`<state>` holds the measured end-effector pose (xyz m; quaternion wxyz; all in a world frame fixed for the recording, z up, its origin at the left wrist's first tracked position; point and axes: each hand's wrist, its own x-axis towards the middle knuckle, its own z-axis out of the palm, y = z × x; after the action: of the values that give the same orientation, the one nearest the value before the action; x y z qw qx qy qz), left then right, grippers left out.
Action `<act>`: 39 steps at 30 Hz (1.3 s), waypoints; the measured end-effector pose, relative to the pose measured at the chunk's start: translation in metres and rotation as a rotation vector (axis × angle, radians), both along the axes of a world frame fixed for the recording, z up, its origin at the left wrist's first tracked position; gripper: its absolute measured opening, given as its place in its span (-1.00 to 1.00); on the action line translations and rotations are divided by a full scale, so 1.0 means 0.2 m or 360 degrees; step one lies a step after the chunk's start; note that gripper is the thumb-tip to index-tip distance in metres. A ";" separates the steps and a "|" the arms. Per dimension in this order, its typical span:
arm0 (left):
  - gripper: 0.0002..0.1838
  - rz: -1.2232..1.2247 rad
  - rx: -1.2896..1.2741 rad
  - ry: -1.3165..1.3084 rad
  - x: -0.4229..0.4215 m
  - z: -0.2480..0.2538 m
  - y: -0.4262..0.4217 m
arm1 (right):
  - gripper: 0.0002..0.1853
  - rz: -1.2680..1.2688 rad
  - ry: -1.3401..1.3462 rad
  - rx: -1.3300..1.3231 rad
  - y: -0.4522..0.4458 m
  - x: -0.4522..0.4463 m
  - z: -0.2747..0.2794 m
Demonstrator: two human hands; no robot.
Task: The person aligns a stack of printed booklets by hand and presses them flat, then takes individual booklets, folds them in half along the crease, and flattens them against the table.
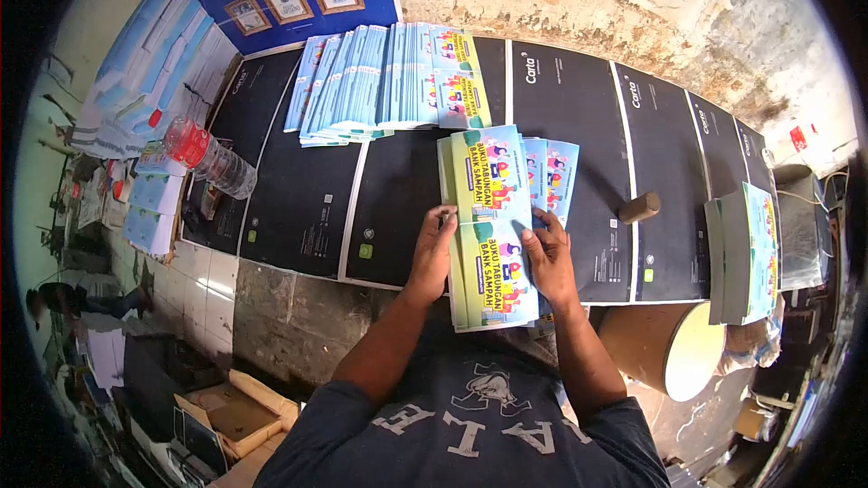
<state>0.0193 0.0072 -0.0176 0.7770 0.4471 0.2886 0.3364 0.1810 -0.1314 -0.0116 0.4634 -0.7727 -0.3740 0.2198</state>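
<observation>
My left hand (436, 251) grips the left edge of a stack of printed booklet covers (493, 258), thumb on top. On the right edge, my right hand (549, 258) closes round the same stack, its thumb on the upper sheet. The covers are yellow, green and blue and read "BUKU TABUNGAN BANK SAMPAH". Just behind them lie more covers (559, 176) on the black table (398, 190), partly hidden by the held stack. Farther back, a long fanned row of the same covers (371, 77) lies at the left.
A plastic bottle (217, 163) with a red label stands at the table's left end. A wooden handle-like block (639, 208) is right of my hands. Another thick stack (746, 253) sits at the right end. A round stool (678, 348) is below the table; a person (81, 300) is far left.
</observation>
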 end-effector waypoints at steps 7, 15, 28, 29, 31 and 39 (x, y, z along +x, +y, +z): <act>-0.56 -0.0274 -0.0766 -0.0508 -0.11 0.16 0.05 | -0.66 -0.0164 -0.0779 -0.0097 0.07 -0.23 0.35; -0.71 -0.0223 -0.0133 0.0224 -0.27 0.02 0.10 | -0.61 -0.0049 -0.0103 -0.0238 0.14 -0.26 0.41; -0.72 -0.0106 -0.0242 0.0166 -0.34 0.03 0.16 | -0.50 0.0093 0.0130 -0.0262 0.15 -0.23 0.41; -0.73 -0.0077 -0.0220 0.0189 -0.33 0.01 0.15 | -0.44 0.0154 0.0054 -0.0175 0.15 -0.25 0.36; -0.72 -0.0045 -0.0169 0.0179 -0.32 -0.05 0.13 | -0.53 0.0188 0.0066 -0.0386 0.17 -0.27 0.41; -0.72 -0.0136 -0.0201 0.0102 -0.45 0.05 0.21 | -0.60 -0.0076 -0.0147 -0.0278 0.08 -0.15 0.33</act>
<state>-0.0707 0.0498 -0.0076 0.8076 0.4196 0.3147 0.2696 0.1508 -0.1151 0.0535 0.3818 -0.8281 -0.3558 0.2045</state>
